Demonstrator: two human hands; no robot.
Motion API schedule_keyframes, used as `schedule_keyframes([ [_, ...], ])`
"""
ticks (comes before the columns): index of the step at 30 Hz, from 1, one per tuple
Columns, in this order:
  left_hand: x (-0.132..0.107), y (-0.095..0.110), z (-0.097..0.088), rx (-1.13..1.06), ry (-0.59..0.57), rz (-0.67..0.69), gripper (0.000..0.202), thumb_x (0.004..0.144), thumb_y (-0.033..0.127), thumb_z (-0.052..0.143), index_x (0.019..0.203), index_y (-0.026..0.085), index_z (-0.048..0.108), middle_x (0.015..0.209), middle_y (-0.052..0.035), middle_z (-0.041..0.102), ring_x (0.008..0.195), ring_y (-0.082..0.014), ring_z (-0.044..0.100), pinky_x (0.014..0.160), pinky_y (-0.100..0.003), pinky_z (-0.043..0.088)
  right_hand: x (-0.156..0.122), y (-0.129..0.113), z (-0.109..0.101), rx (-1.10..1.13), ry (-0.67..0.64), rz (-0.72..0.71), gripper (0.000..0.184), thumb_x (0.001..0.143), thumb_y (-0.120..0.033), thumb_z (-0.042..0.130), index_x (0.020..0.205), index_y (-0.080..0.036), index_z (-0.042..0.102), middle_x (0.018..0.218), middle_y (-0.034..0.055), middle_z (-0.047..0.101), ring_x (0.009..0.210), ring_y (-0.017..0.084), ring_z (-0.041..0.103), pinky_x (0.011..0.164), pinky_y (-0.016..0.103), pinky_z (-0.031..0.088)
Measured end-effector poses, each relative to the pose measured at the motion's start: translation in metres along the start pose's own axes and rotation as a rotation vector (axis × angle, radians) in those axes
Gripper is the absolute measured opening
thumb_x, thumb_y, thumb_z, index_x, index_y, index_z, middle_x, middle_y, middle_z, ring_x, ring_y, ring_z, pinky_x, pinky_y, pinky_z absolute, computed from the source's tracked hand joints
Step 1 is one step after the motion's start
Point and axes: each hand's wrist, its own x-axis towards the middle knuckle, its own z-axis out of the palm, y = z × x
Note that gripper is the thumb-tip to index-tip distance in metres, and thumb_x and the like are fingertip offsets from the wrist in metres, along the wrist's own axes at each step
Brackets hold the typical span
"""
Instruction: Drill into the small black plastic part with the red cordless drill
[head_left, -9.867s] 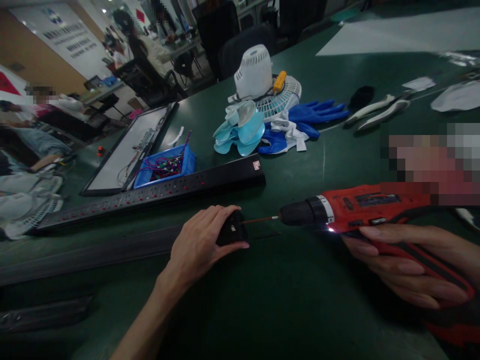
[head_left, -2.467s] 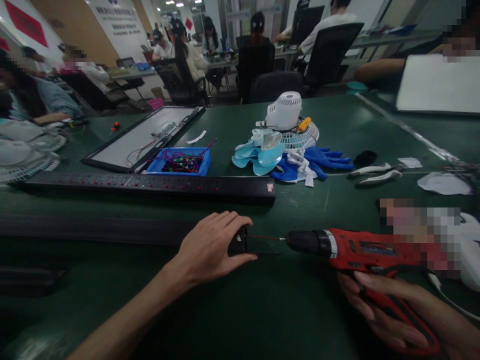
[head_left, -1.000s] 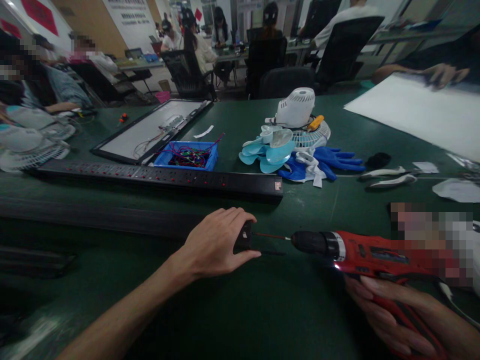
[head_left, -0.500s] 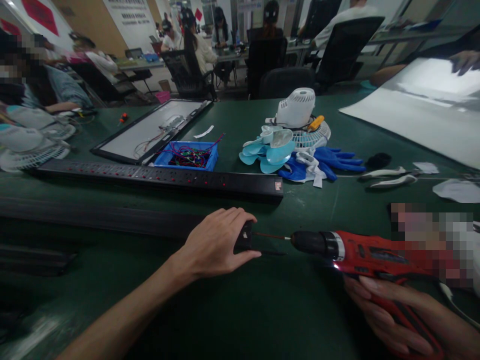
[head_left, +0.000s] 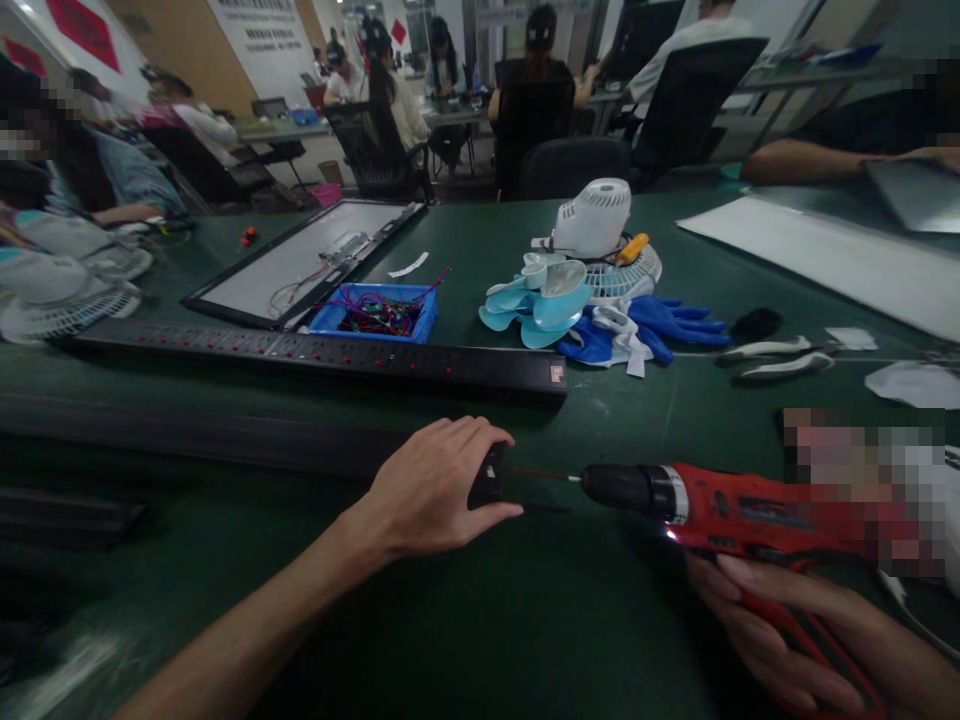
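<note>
My left hand [head_left: 435, 487] is wrapped over the right end of a long black bar [head_left: 300, 445], thumb at the near side and fingers at the far side. In my right hand [head_left: 795, 625] is a red power drill [head_left: 739, 505], its small light lit. The drill's long thin bit [head_left: 544, 473] points left and reaches the bar's end face; whether it sits in a screw I cannot tell. Just beyond lies a black power strip [head_left: 322, 357] with a row of sockets and red marks.
Behind the strip are a blue tray [head_left: 427, 312] of wires and a framed panel [head_left: 277, 255]. A white fan [head_left: 592, 220], light-blue fan blades [head_left: 536, 300], blue gloves [head_left: 667, 325] and pliers [head_left: 780, 360] lie ahead. Another person's arm [head_left: 810, 160] handles a sheet at the right.
My hands, the drill and the bar stay almost still. At the far right, the other person's shiny sheet has been shifted back and to the right.
</note>
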Motion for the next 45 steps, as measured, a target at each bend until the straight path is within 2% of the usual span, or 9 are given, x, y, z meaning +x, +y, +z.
schedule_keyframes([
  [6,-0.0003,-0.0007,0.0011,0.009,0.016,0.004,0.057,0.09,0.053,0.073,0.133,0.02,0.053,0.125,-0.0079,0.066,0.113,-0.0271,0.064,0.1,-0.046,0.051,-0.0006,-0.002,0.005,-0.02,0.049,-0.011,0.044,0.085,-0.054,0.076,0.062,-0.018,0.067,0.044,-0.0085,0.05,0.029,0.0,0.031,0.036,0.013,0.037],
  [15,-0.0004,-0.0005,-0.0004,0.02,0.001,-0.004,0.058,0.091,0.053,0.072,0.134,0.021,0.053,0.126,-0.0073,0.066,0.115,-0.0271,0.064,0.103,-0.046,0.051,0.0001,0.0012,0.0037,-0.013,0.102,-0.005,0.037,0.081,-0.05,0.081,0.064,-0.018,0.072,0.046,-0.0055,0.055,0.03,0.001,0.036,0.036,0.013,0.04],
  [21,-0.0001,-0.0018,-0.0013,0.023,0.0,-0.003,0.062,0.089,0.054,0.074,0.137,0.022,0.051,0.129,-0.0071,0.066,0.118,-0.0269,0.064,0.104,-0.046,0.051,-0.0018,0.0018,0.0029,-0.012,0.153,-0.036,0.033,0.075,-0.054,0.084,0.083,-0.022,0.082,0.057,-0.0001,0.067,0.029,0.0,0.035,0.034,0.014,0.04],
  [25,-0.0001,-0.0015,-0.002,0.018,0.001,-0.026,0.066,0.085,0.052,0.077,0.137,0.022,0.05,0.127,-0.007,0.066,0.116,-0.0266,0.064,0.104,-0.046,0.051,-0.0015,0.0044,-0.0015,0.017,0.095,-0.026,0.046,0.073,-0.064,0.081,0.094,-0.023,0.084,0.05,-0.0009,0.062,0.029,0.002,0.035,0.033,0.016,0.039],
  [29,-0.0001,-0.0005,-0.0029,0.027,-0.006,-0.031,0.059,0.085,0.05,0.077,0.131,0.021,0.054,0.121,-0.0061,0.068,0.109,-0.026,0.065,0.098,-0.045,0.052,-0.0021,0.0063,-0.0027,0.056,0.122,-0.002,0.055,0.074,-0.071,0.076,0.101,-0.024,0.084,0.048,0.0001,0.061,0.031,0.006,0.043,0.033,0.015,0.036],
  [36,-0.0002,-0.0005,-0.0033,0.032,-0.009,-0.026,0.053,0.087,0.049,0.074,0.128,0.021,0.055,0.117,-0.0059,0.067,0.105,-0.0251,0.065,0.095,-0.043,0.052,-0.0015,0.0047,0.0015,0.084,0.12,0.029,0.054,0.073,-0.071,0.077,0.096,-0.023,0.085,0.047,-0.0005,0.061,0.031,0.005,0.044,0.034,0.015,0.034],
  [40,0.0003,-0.0007,-0.0035,0.026,-0.018,-0.025,0.053,0.087,0.048,0.073,0.129,0.021,0.055,0.118,-0.0054,0.067,0.104,-0.024,0.064,0.094,-0.042,0.052,-0.0014,0.0045,0.0016,0.087,0.097,0.047,0.054,0.077,-0.071,0.073,0.095,-0.021,0.084,0.047,-0.0012,0.059,0.031,0.005,0.043,0.034,0.015,0.035],
  [45,0.0006,0.0003,-0.0045,0.029,-0.019,-0.017,0.052,0.087,0.048,0.073,0.127,0.02,0.055,0.116,-0.0058,0.067,0.103,-0.0244,0.064,0.094,-0.042,0.053,-0.0027,0.0039,0.0041,0.053,0.145,0.01,0.056,0.084,-0.07,0.067,0.093,-0.018,0.083,0.047,-0.0036,0.055,0.032,0.003,0.038,0.035,0.014,0.034],
])
